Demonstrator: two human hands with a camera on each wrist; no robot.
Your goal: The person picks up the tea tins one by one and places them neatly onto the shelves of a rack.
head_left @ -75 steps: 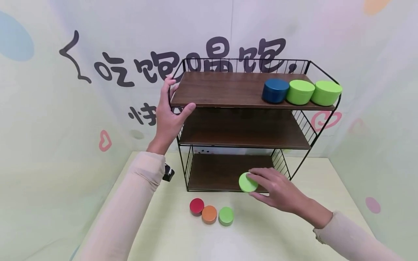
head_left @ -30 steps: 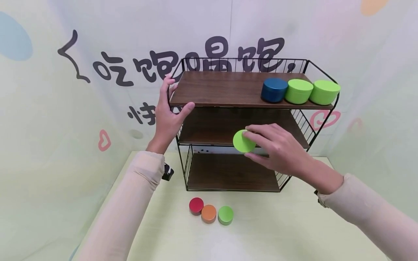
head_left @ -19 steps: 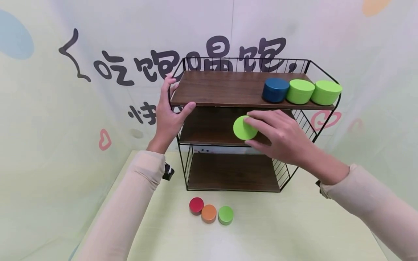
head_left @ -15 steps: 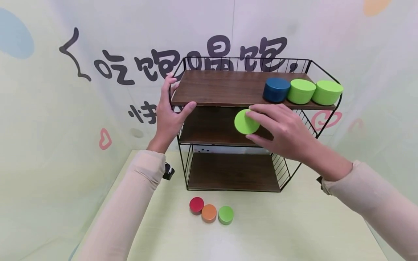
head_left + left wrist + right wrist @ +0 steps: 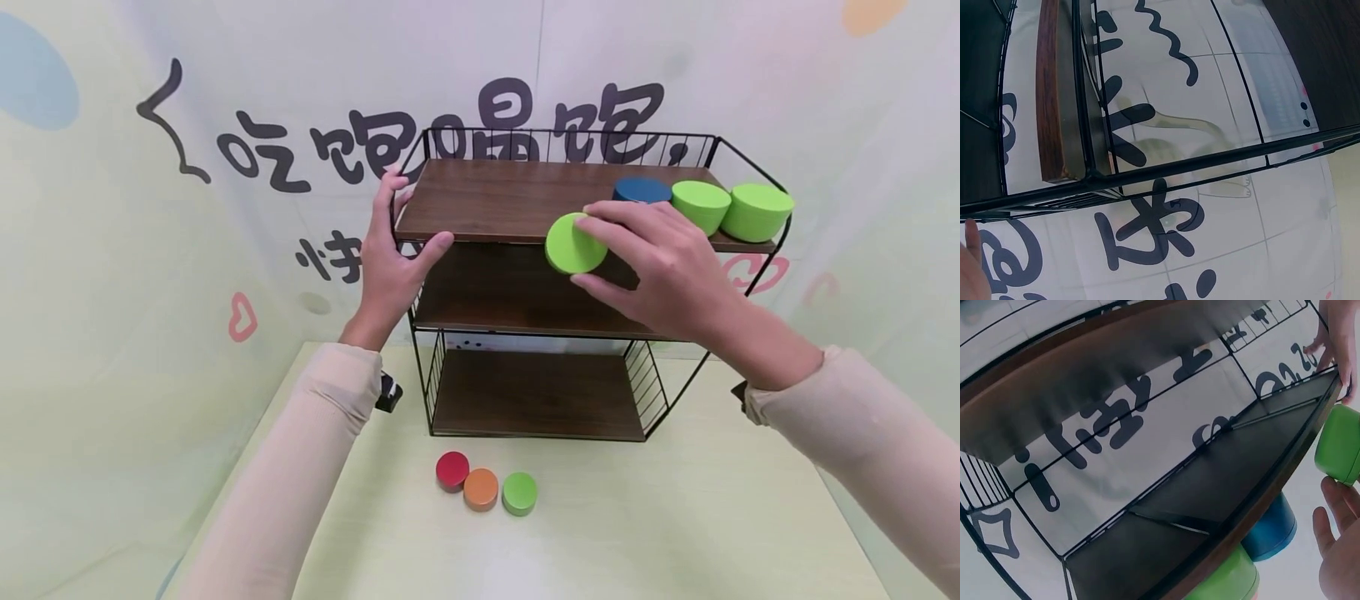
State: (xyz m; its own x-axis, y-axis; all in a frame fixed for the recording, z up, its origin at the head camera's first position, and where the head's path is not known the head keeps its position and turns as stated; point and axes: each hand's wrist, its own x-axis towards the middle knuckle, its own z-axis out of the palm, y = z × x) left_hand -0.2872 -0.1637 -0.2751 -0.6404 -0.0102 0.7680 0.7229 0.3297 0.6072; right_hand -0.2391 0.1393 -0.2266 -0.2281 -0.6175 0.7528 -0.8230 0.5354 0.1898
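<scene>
My left hand [image 5: 390,271] grips the upper left side of a three-tier wire shelf rack [image 5: 495,196], its thumb along the top board's front edge and its fingers at the side frame. Only a bit of that hand [image 5: 972,269] shows in the left wrist view. Between thumb and fingers, my right hand [image 5: 667,267] pinches a lime-green round tin [image 5: 573,244], lid facing me, in front of the top board's edge. On the top board's right end stand a blue tin [image 5: 641,190], partly covered by my right hand, and two lime-green tins [image 5: 701,204] in a row.
Before the rack, a red tin [image 5: 452,471], an orange tin [image 5: 481,489] and a green tin [image 5: 520,493] sit on the pale table [image 5: 600,525]. The rack's middle board [image 5: 487,304] and bottom board [image 5: 532,392] lie below. A printed curtain [image 5: 225,250] hangs behind.
My right hand has lifted the lime-green tin from in front of the bottom board up to the top board's edge. My left hand has kept its hold on the rack.
</scene>
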